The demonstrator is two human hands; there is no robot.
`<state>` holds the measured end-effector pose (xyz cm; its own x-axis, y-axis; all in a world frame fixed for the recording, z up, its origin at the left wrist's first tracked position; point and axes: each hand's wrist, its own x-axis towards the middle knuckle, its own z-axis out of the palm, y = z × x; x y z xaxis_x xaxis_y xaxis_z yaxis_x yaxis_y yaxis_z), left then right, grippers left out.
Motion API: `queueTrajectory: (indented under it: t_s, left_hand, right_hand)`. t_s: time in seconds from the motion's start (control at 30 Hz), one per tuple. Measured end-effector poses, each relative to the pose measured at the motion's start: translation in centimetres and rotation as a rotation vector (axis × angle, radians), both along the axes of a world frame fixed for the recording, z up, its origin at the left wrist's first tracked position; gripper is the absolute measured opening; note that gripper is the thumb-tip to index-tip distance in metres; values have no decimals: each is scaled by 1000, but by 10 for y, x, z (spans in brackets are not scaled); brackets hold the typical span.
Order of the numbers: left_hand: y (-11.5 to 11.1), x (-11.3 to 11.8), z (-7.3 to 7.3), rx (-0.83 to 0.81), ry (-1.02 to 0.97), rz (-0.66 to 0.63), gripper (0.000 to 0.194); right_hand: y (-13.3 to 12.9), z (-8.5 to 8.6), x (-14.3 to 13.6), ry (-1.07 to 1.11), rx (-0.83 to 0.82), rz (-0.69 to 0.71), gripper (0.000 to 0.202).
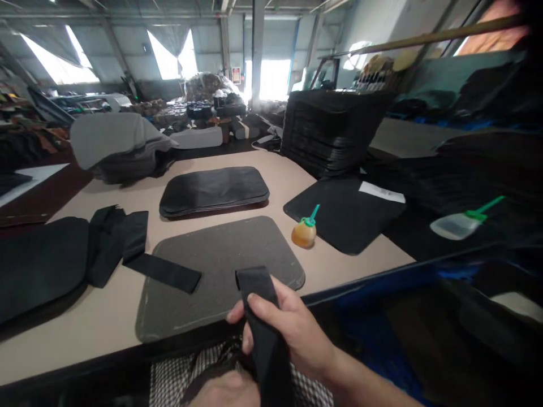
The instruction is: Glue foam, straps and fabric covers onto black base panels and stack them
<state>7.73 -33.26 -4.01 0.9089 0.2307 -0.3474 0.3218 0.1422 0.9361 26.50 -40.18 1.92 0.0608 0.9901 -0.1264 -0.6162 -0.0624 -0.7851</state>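
Note:
A folded black fabric strip (265, 333) is pinched in my right hand (297, 330), its thumb on top and its fingers curled underneath. The strip's upper end rises over the near edge of a grey-brown rounded board (220, 265) on the table. Low in the view, my left hand (229, 390) is blurred and lies against the strip's left side; its fingers are hidden. Another black strip (167, 272) reaches across the board's left part from a heap of folded strips (112, 237). Just right of the board stands a round squeeze bottle (303, 233) with amber contents and a green nozzle.
Behind the board lies a stack of black rounded panels (214, 189). More black panels (38, 260) lie left. A single panel (348, 212) bears a white label (382, 192). A tall black stack (333, 133) and grey pieces (121, 138) stand farther back. A second bottle (456, 225) lies right.

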Motion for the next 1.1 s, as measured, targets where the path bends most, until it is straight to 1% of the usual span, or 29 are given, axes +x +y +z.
queueTrajectory:
  t_s: [0.07,0.1,0.13,0.23,0.27,0.3,0.33,0.4,0.47,0.5,0.57,0.63,0.7,0.77,0.83,0.9,0.97,1.03,1.1]
  left_hand:
    - [12,-1,13,-34,-40,18,66]
    - [19,-1,20,-88,-66,61,69]
    - [25,1,27,-172,-92,118,69]
    - [38,15,42,-476,-143,310,51]
    - [42,23,45,-528,-140,349,45]
    - [46,31,47,-541,-129,385,39]
    - [51,39,48,-521,-118,424,35]
    - [65,56,48,-408,-94,484,34]
    - [84,73,44,-256,-79,509,38]
    - [96,82,42,-179,-72,502,40]
    - [120,101,34,-36,-40,458,43]
    - [144,121,25,105,17,398,42]
    - [167,140,16,355,87,328,39]
    - [186,158,8,651,132,271,36]
    - [201,173,2,873,141,245,32]
    - [211,185,-1,989,144,255,24]
    - [217,193,-3,1104,170,266,18]
    - [221,198,-5,1198,208,277,16]
    - [224,200,-7,1265,241,277,15]
  right_hand:
    - [-3,-8,8,-33,3,40,36]
    - [-5,-12,11,-36,8,96,39]
    - [-7,-16,13,-39,12,158,44]
    - [-12,-23,15,-55,-9,306,57]
    - [-13,-24,16,-63,-25,324,60]
    - [-14,-26,17,-73,-46,324,61]
    - [-16,-27,18,-90,-71,311,61]
    - [-20,-31,23,-139,-136,262,60]
    - [-24,-39,30,-178,-193,164,57]
    - [-26,-45,33,-199,-199,102,55]
    - [-30,-59,40,-269,-175,-45,54]
    - [-33,-72,47,-393,-160,-168,56]
    - [-35,-82,52,-529,-193,-252,59]
    - [-36,-85,56,-612,-247,-275,62]
    - [-35,-87,58,-617,-273,-238,64]
    - [-32,-88,59,-580,-276,-220,64]
    - [-26,-92,61,-570,-282,-246,62]
    - [-21,-95,62,-590,-292,-276,61]
    - [-17,-97,64,-602,-294,-268,61]
